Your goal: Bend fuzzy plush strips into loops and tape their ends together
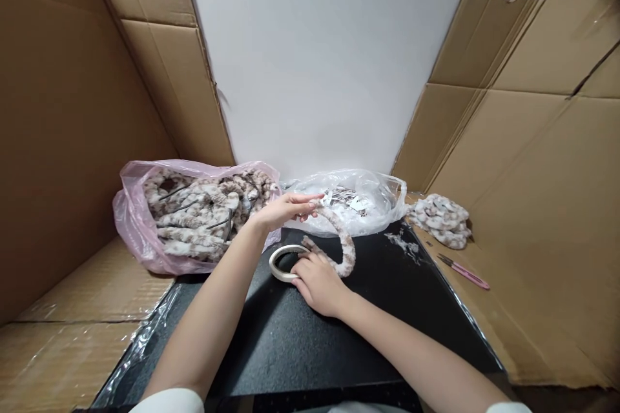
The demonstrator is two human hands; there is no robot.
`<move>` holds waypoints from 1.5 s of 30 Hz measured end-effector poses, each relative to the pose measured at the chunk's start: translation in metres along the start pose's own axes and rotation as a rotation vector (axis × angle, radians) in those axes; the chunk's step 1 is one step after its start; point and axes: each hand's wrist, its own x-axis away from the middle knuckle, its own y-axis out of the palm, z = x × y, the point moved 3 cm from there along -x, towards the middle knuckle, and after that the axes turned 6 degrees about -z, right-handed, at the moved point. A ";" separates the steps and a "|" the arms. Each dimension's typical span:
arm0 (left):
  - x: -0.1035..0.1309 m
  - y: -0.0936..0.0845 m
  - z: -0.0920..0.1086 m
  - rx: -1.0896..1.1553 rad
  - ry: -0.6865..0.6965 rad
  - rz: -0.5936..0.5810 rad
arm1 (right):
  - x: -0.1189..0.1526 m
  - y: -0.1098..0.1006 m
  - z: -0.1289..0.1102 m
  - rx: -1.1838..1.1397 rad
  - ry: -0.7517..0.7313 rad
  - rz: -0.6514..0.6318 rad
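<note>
A fluffy white-and-brown fabric tube (347,246) curves in an open loop above the black work surface (300,348). My left hand (290,208) pinches its upper end between thumb and fingers. The lower end sticks up just behind the fingers of my right hand (322,282). That hand is closed at the right rim of a roll of whitish tape (277,267), thumb against the ring. Its fingers partly hide the tube, so I cannot tell how firmly they touch it.
A pink plastic bag (133,232) at left holds several fluffy pieces with dark wires. Behind my hands lies a clear bag (382,206) of small metal parts. To the right are a fluffy bundle (442,221), fluff scraps (405,245) and pink-handled snips (465,271). Cardboard walls (547,206) flank both sides.
</note>
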 end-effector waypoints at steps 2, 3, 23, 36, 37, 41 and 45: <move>-0.002 -0.001 -0.005 0.040 0.006 -0.012 | 0.006 -0.013 -0.001 -0.174 -0.009 0.014; -0.003 -0.002 -0.008 0.062 0.006 -0.027 | 0.010 -0.020 -0.001 -0.273 -0.013 0.019; -0.005 0.057 -0.004 -0.179 -0.065 -0.564 | 0.041 -0.065 0.062 -1.848 0.384 0.692; -0.010 0.064 -0.007 -0.113 -0.053 -0.476 | 0.037 -0.034 0.072 -1.776 0.568 0.621; -0.011 0.063 -0.008 -0.110 -0.075 -0.447 | 0.038 -0.033 0.072 -1.660 0.543 0.649; -0.013 0.063 -0.014 -0.112 -0.141 -0.380 | 0.046 -0.040 0.068 -1.105 0.380 0.699; -0.013 0.068 -0.015 -0.072 -0.169 -0.363 | 0.051 -0.046 0.059 -0.616 0.273 0.546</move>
